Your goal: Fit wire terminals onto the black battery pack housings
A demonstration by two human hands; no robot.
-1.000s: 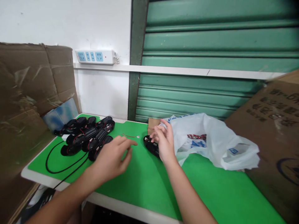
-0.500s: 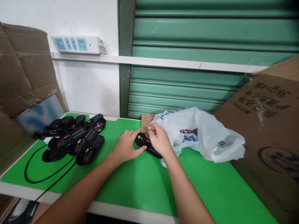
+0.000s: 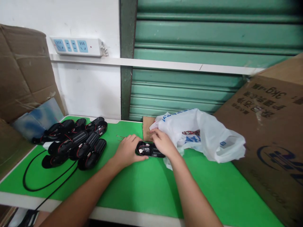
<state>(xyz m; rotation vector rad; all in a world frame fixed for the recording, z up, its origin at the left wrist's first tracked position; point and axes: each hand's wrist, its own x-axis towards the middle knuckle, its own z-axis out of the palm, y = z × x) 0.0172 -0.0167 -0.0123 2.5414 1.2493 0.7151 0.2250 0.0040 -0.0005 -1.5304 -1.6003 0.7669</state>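
A long black plastic casing (image 3: 158, 152) lies on the green mat, with small parts and a red wire showing in its rounded left end. My left hand (image 3: 127, 149) grips that left end, its thumb on the near side and its fingers on the far side. Over the casing's right half is my right hand (image 3: 162, 142), its thumb and forefinger drawn together near a piece of brown cardboard (image 3: 147, 127). What those fingertips pinch, if anything, is too small to make out. The white plastic bag (image 3: 208, 138) is just right of this hand.
Several similar black casings (image 3: 80, 142) with red wires are heaped at the left, beside a black cable (image 3: 24, 179). Thin metal pieces (image 3: 120, 136) lie behind my left hand. Cardboard boxes (image 3: 21, 72) flank the table, and a power strip (image 3: 75, 46) is on the wall.
The black casing has turned from slanted to nearly level across the mat. My left hand has closed from spread fingers onto its left end. My right hand has dropped slightly.
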